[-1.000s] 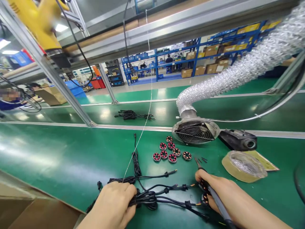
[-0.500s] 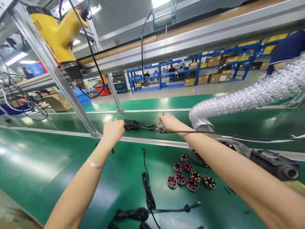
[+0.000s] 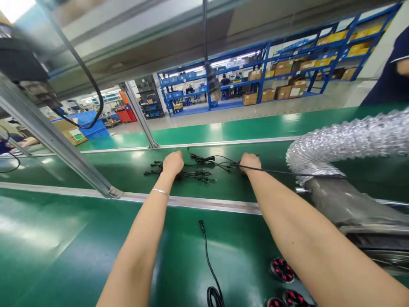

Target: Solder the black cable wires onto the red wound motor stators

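Across the metal rail (image 3: 204, 202), my left hand (image 3: 173, 163) is closed over a spread bundle of thin black cables (image 3: 196, 174), whose connector ends stick out on both sides. To the right, my right hand (image 3: 250, 162) is closed on black cables; their gripped part is hidden by the fingers. A coiled black cable (image 3: 203, 159) lies between the hands, with strands leading toward the right one. One long black cord (image 3: 287, 172) passes over my right wrist and off to the right. Nearer to me, a loose black cable (image 3: 208, 256) with a plug lies on the green surface.
A silver flexible duct (image 3: 351, 138) joins a grey housing (image 3: 338, 198) beside my right forearm. Several round parts with red segments (image 3: 283, 269) lie below that arm. A slanted metal post (image 3: 54, 140) stands at left, and a cable with a connector (image 3: 211, 76) hangs overhead.
The cable bundle stretched between my hands now lies spread on the green surface beyond the rail. The view has tilted down and come closer, so the yellow tool is almost out of sight.
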A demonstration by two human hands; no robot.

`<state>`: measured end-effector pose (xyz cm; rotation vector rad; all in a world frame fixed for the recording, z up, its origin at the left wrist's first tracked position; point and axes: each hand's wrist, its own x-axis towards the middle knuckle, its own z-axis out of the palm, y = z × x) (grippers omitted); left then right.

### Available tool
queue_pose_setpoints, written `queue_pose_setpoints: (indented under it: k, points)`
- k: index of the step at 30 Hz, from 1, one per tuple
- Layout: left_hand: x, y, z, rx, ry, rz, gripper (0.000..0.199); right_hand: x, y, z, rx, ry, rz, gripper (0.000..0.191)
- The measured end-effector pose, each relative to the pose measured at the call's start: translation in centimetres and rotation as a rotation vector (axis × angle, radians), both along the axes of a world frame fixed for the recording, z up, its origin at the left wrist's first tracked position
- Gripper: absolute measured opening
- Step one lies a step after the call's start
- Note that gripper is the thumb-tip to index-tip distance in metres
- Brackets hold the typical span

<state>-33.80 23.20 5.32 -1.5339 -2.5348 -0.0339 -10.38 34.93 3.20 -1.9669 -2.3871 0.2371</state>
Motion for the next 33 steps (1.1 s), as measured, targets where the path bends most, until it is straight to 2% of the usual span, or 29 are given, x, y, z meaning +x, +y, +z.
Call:
queue_pose_setpoints:
  k: [4,7,13,18,21,24,27,30,33]
  points:
    - [-3.2,-2.8,-1.2,-0.063,-0.043,0.052,0.034,-0.1,0.3,0.7,-0.027,-0.022,-0.016,0.034]
    - [-4.0,-3.4,-1.8,-0.111,-0.084,0.004,0.033,-0.7,0.2,1.9,-0.016,-0.037,0.015,0.032]
    - [-3.2,-1.8,-3.1,-0.205,-0.095,-0.124,0.034,-2.5,-0.2,4.9,0.087,-0.064,0.153,0.033]
    - [-1.8,-0.2,-4.7,-0.257,-0.041,-0.070,0.034,-2.9,-2.2,7.6,0.160,-0.099,0.307,0.031]
    - [-1.6,-1.0,-4.9,-0.228,-0.007,-0.024,0.034,-2.0,-4.2,9.3,0.204,-0.123,0.391,0.029]
    - [-2.0,-3.6,-3.9,-0.156,0.022,0.037,0.034,0.3,-7.0,11.2,0.267,-0.131,0.485,0.026]
    - [-2.8,-7.5,-2.0,-0.053,0.048,0.137,0.033,4.1,-10.3,12.4,0.336,-0.132,0.579,0.030]
    - [-3.0,-12.0,0.3,0.038,0.084,0.259,0.033,9.2,-13.4,12.0,0.429,-0.130,0.669,0.021]
    - [-2.1,-16.2,2.9,0.104,0.129,0.372,0.030,14.5,-16.1,10.2,0.591,0.022,0.824,0.013]
